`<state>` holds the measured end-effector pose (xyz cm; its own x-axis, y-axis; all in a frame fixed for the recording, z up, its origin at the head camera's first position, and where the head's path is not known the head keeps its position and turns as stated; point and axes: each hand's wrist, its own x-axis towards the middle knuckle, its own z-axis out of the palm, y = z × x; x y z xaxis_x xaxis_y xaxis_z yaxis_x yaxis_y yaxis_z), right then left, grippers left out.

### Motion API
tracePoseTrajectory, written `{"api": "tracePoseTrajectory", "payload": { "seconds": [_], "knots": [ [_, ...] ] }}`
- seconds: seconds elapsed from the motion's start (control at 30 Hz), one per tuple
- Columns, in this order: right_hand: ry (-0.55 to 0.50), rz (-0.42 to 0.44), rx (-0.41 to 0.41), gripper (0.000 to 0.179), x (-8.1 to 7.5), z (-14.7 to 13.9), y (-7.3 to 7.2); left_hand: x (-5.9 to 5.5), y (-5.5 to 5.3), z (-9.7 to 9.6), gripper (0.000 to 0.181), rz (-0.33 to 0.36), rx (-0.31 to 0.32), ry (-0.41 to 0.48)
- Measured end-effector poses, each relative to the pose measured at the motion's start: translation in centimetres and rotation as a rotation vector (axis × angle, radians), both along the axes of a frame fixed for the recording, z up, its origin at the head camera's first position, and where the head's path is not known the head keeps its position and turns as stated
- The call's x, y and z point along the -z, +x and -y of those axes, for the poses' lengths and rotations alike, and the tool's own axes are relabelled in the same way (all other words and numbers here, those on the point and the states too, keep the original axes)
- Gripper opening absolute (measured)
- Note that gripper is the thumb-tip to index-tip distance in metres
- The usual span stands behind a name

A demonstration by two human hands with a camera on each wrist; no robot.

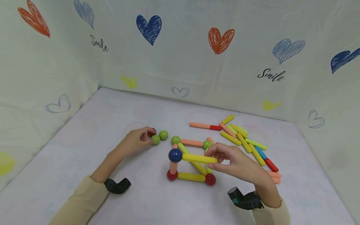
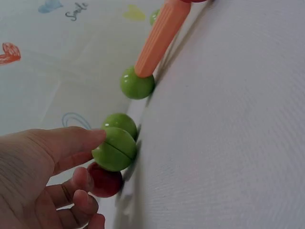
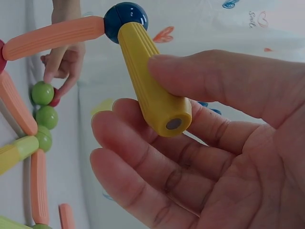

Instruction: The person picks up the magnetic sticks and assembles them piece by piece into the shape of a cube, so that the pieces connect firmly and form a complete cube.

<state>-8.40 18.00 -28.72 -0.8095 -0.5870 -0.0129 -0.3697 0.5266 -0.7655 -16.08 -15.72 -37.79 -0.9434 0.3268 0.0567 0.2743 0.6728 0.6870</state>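
Note:
My left hand curls round a red ball and a green ball on the table, thumb against the green one. Another green ball lies just beyond. My right hand pinches a yellow magnetic stick between thumb and fingers. Its far end joins a dark blue ball; the near end shows a bare metal disc. Under the blue ball an orange stick stands upright on a red ball. A base frame of sticks and balls lies below, with a yellow stick along its front edge.
Loose yellow, orange, red and blue sticks lie scattered behind and right of the frame. Part of this pile sits behind my right hand. A white cloth backdrop printed with hearts rises at the back of the white table.

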Motion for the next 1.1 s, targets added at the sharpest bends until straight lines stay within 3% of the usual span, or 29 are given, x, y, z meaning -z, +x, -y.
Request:
{"api": "tracePoseTrajectory", "payload": {
  "seconds": [0.3,0.67,0.8,0.9,1.1],
  "knots": [
    [0.011,-0.008,0.007,0.025,0.0,-0.2,0.1,0.6,0.0,-0.5,0.037,-0.037,0.038,-0.081],
    [0.007,-0.019,0.004,0.024,0.1,-0.3,0.1,0.0,0.5,-0.8,0.033,-0.043,0.043,-0.156],
    [0.01,-0.022,0.006,0.024,0.1,-0.2,0.1,-1.3,0.8,-0.4,0.033,-0.031,0.113,-0.121],
    [0.01,-0.021,0.007,0.024,0.1,-0.2,0.0,-2.9,1.2,-0.1,0.032,-0.002,0.21,-0.018],
    [0.014,-0.01,0.01,0.024,0.0,-0.2,0.0,-7.1,3.7,0.2,0.03,0.041,0.379,0.194]
  ]
}}
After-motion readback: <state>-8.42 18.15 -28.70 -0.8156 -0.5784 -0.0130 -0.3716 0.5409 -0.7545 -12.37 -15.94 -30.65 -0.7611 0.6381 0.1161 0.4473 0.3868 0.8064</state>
